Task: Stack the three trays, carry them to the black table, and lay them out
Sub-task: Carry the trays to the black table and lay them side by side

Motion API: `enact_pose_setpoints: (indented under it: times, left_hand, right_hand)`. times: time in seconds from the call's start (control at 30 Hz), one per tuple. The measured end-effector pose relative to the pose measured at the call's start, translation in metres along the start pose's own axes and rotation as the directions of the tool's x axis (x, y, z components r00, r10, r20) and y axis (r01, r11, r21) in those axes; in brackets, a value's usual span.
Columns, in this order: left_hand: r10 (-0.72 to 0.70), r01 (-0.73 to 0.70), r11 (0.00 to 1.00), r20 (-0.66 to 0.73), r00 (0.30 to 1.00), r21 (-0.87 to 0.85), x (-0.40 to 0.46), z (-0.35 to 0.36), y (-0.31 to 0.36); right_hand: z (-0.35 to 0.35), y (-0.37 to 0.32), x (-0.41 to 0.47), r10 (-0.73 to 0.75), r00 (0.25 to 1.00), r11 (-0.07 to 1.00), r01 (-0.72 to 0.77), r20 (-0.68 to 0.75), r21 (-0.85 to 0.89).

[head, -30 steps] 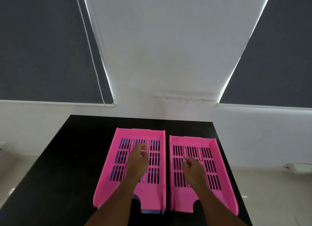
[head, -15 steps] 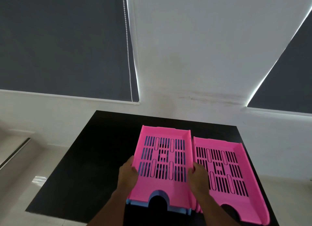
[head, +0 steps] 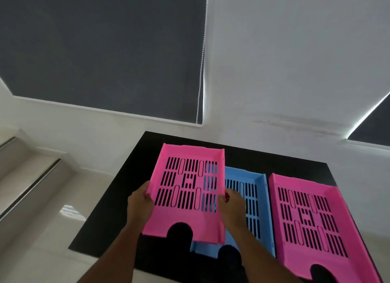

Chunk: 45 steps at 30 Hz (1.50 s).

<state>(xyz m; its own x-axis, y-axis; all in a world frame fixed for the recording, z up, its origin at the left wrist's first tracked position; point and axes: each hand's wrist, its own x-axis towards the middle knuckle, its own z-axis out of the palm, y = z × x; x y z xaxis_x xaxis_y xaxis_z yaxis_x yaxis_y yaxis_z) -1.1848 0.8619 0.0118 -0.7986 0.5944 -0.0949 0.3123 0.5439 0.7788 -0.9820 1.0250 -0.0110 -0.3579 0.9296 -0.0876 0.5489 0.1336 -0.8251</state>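
Observation:
I hold a pink slotted tray (head: pixel 190 173) above the black table (head: pixel 118 215), shifted left of the others. My left hand (head: pixel 140 204) grips its left wall and my right hand (head: pixel 231 206) grips its right wall. A blue tray (head: pixel 256 189) lies flat on the table, partly hidden under the held tray and my right hand. A second pink tray (head: pixel 306 215) lies flat to the right of the blue one, close beside it.
White wall behind the table, with dark roller blinds (head: pixel 101 50) and a bead chain (head: pixel 200 71). To the left is pale glossy floor (head: pixel 42 219) with a step. The table's left part is bare black surface.
The pink tray has come up off the blue tray and moved left, uncovering the blue one. Both hands stay on its side walls. The view has swung left.

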Motion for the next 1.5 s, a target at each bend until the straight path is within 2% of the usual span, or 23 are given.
enact_pose_setpoints:
  times: [0.17, 0.3, 0.6, 0.8, 1.1, 1.27, 1.5]
  left_hand:
    - [-0.033, 0.036, 0.997, -0.052, 0.998, 0.074, 0.014, -0.038, -0.044]
    - [-0.044, 0.055, 0.991, -0.091, 0.995, 0.12, 0.02, -0.054, -0.063]
    - [-0.094, 0.107, 0.984, -0.097, 0.991, 0.14, 0.035, -0.049, -0.097]
    - [-0.146, 0.155, 0.982, -0.088, 0.985, 0.105, 0.046, -0.034, -0.095]
    - [-0.197, 0.198, 0.978, -0.028, 0.98, 0.067, 0.056, -0.024, -0.095]
    - [-0.151, 0.154, 0.986, -0.058, 0.987, 0.061, 0.057, -0.005, -0.08]
    - [-0.113, 0.115, 0.993, 0.071, 0.991, -0.021, 0.032, 0.042, -0.039]
  right_hand:
    - [0.053, -0.018, -0.015, -0.028, 0.996, 1.0, 0.028, 0.079, -0.01]
    - [0.083, -0.024, -0.025, 0.018, 0.986, 1.0, -0.016, 0.168, -0.013]
    - [0.106, -0.022, -0.032, 0.092, 0.958, 0.996, -0.092, 0.272, -0.012]
    - [0.109, -0.016, -0.022, 0.095, 0.963, 0.991, -0.068, 0.253, -0.112]
    - [0.096, -0.03, -0.019, 0.053, 0.966, 0.99, -0.018, 0.252, -0.139]
    - [0.085, -0.026, -0.012, 0.026, 0.988, 0.985, 0.002, 0.155, -0.173]
    - [0.037, 0.0, -0.007, 0.05, 0.999, 0.992, -0.05, -0.002, -0.113]
